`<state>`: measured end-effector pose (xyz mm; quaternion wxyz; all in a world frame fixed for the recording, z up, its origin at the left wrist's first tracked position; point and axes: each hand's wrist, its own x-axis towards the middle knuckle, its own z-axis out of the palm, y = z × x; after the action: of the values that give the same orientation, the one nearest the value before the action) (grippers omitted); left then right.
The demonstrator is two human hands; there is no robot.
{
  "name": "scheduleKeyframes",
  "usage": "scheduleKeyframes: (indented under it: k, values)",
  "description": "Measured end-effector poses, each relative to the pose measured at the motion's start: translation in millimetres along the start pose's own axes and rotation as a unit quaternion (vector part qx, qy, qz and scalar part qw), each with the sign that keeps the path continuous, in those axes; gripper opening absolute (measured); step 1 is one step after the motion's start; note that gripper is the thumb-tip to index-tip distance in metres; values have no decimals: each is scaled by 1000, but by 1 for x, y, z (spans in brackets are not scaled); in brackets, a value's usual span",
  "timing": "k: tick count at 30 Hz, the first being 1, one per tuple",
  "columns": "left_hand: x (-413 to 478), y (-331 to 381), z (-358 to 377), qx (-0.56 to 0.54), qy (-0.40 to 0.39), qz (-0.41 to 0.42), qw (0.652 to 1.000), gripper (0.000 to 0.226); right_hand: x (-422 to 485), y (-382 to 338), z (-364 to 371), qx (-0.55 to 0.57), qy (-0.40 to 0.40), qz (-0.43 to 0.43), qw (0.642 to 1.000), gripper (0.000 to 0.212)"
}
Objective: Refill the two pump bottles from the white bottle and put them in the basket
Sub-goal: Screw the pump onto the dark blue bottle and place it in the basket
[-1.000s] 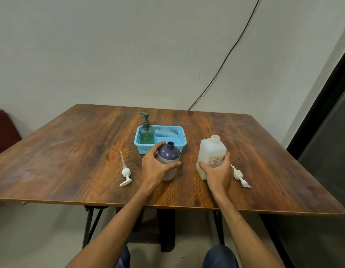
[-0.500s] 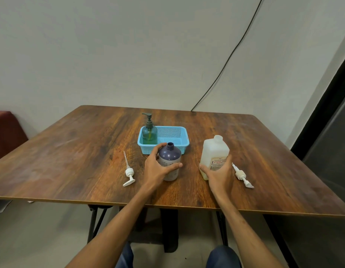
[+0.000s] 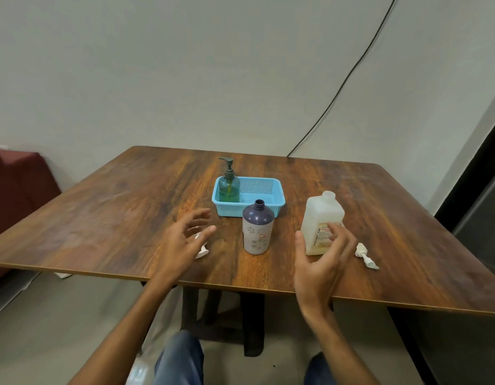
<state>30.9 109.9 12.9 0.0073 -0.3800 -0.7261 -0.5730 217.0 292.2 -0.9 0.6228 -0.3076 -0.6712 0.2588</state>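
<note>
1. Since half a second ago: left hand (image 3: 182,243) off the purple bottle (image 3: 258,230) and pulled back toward 7 o'clock; right hand (image 3: 321,262) off the white bottle (image 3: 321,223) and drawn back toward 6 o'clock.
2. Left hand: hovering above the tabletop (image 3: 116,218), fingers (image 3: 197,218) spread apart and holding nothing (a little motion blur).
3. Right hand: palm turned inward, fingers apart and empty, fingertips overlapping the white bottle's label from this angle; contact impossible to judge.
4. Purple bottle: upright at the centre of the tabletop, neck uncapped, white lower half with a small red-edged label.
5. White bottle: upright at 3 o'clock from the purple bottle, apart from it, neck uncapped too.
6. Blue basket (image 3: 264,191): at 12 o'clock from the purple bottle, just behind it.
7. Green pump bottle (image 3: 229,187): upright inside the basket's left end, pump head on.
8. White pump (image 3: 201,250): lying on the tabletop at 9 o'clock from the purple bottle, partly hidden under the left hand.
9. Second white pump (image 3: 365,257): lying at 4 o'clock from the white bottle, near the right hand.
10. Black cable (image 3: 349,76): running down the wall to the tabletop's far edge at 1 o'clock.
11. Dark red seat (image 3: 16,184): at far 9 o'clock, beside the tabletop.
</note>
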Motion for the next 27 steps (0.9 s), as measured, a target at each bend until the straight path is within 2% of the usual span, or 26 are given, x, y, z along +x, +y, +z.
scheduleKeyframes:
  k: [2, 4, 7, 11, 17, 21, 27]
  values:
    - [-2, -11, -14, 49, -3, 13, 999, 36, -11, -13, 9, 17, -37, -30, 999, 46]
    - [-1, -20, -22, 90, -25, 20, 995, 34, -20, -17, 22, 24, -91, -26, 995, 46]
    - [6, -28, -28, 145, -80, 35, 986, 33, -27, -13, 45, 10, -148, 10, 989, 62]
    - [21, -40, -27, 238, -159, 62, 956, 42, -33, -6, 68, -5, -182, 48, 982, 83]
    - [36, -54, -21, 326, -250, 74, 909, 46, -38, 5, 88, 24, -226, 110, 968, 97]
    - [39, -59, -21, 347, -249, 100, 899, 43, -36, 11, 96, 45, -254, 154, 954, 98]
    - [43, -47, -25, 312, -206, 141, 917, 35, -28, 14, 96, 45, -265, 162, 950, 92]
